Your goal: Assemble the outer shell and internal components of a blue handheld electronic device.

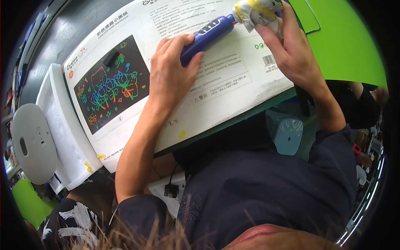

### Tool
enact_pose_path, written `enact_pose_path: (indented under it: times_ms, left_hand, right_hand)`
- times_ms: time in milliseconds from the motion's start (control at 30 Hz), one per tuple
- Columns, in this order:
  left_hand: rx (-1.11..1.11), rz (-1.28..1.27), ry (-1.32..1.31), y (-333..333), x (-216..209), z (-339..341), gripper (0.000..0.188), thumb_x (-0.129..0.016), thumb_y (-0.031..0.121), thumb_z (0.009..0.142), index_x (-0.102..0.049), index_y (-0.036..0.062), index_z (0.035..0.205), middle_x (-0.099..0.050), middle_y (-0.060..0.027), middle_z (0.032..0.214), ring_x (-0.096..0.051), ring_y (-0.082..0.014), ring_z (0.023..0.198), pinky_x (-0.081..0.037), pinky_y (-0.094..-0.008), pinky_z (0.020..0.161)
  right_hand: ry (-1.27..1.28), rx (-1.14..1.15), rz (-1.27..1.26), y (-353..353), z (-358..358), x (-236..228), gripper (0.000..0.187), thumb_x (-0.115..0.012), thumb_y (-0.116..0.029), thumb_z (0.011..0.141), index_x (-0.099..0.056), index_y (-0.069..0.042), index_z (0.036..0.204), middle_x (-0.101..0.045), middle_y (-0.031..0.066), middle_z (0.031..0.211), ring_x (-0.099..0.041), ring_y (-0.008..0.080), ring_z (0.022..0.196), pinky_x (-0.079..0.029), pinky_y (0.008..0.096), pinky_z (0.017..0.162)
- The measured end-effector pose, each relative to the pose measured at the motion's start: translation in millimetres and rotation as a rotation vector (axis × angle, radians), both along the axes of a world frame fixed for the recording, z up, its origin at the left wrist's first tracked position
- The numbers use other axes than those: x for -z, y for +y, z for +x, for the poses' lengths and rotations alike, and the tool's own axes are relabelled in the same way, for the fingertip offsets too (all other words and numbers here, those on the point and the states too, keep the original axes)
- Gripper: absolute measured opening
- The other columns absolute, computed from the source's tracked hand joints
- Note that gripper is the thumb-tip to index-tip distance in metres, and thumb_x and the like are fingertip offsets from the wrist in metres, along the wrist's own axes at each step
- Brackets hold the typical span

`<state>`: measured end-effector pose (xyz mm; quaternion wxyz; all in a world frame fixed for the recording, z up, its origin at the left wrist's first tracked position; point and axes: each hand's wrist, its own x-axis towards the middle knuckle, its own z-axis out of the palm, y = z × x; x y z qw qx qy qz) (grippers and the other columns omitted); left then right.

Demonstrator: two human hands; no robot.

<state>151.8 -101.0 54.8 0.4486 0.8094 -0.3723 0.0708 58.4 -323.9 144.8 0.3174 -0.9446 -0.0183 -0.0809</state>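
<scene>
Head view: the left hand (173,66) is gripping a blue cylindrical tool (210,35) over a white printed board (237,98); the right hand (289,52) is holding a grey-and-yellow wrapped bundle (255,16) by its tip. The person seems to be working the two together, which is calling for steady alignment next. The top edge is cropping the bundle; whether the tip is touching it is staying unclear.

Left hand (171,64): back uppermost, fingers curled, thumb opposed. Left forearm (141,133): inclined rightward from elbow to wrist. Right hand (292,52): set farther forward, thumb and fingers gripping. Right forearm (327,100): inclined leftward.
</scene>
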Motion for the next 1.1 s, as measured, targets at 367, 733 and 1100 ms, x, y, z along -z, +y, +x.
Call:
enact_pose_path:
  times_ms: [367, 733, 1100]
  left_hand:
    - [-0.030, 0.050, 0.081, -1.4, -9.5, -9.5, 0.037, -0.077, 0.005, 0.077, -0.059, 0.0021, 0.110, -0.068, -0.0180, 0.106, -0.068, -0.0311, 0.097, -0.055, -0.0374, 0.082]
    - [0.219, -0.361, -0.078, -9.6, -12.7, -37.5, 0.065, -0.077, -0.002, 0.069, -0.043, 0.0032, 0.125, -0.047, -0.0175, 0.120, -0.052, -0.0270, 0.107, -0.051, -0.0355, 0.073]
    - [0.227, -0.200, 0.184, -15.3, -13.4, -43.1, 0.061, -0.061, 0.001, 0.087, -0.025, -0.0013, 0.137, -0.055, -0.0197, 0.101, -0.062, -0.0254, 0.088, -0.052, -0.0365, 0.078]
  right_hand:
    - [-0.181, 0.200, -0.805, -18.1, -27.8, 55.9, 0.057, -0.068, -0.027, 0.090, -0.046, 0.001, 0.134, -0.054, 0.0168, 0.108, -0.059, 0.0275, 0.095, -0.051, 0.0369, 0.080]
    - [0.052, 0.080, 1.341, 67.3, -15.3, 54.7, 0.057, -0.056, -0.013, 0.094, -0.030, 0.001, 0.143, -0.055, 0.0134, 0.123, -0.052, 0.0195, 0.119, -0.039, 0.0379, 0.106]
    - [0.020, 0.005, 1.172, 57.5, 0.2, 45.3, 0.049, -0.063, -0.012, 0.092, -0.036, 0.004, 0.130, -0.058, 0.0135, 0.114, -0.061, 0.0202, 0.107, -0.048, 0.0358, 0.097]
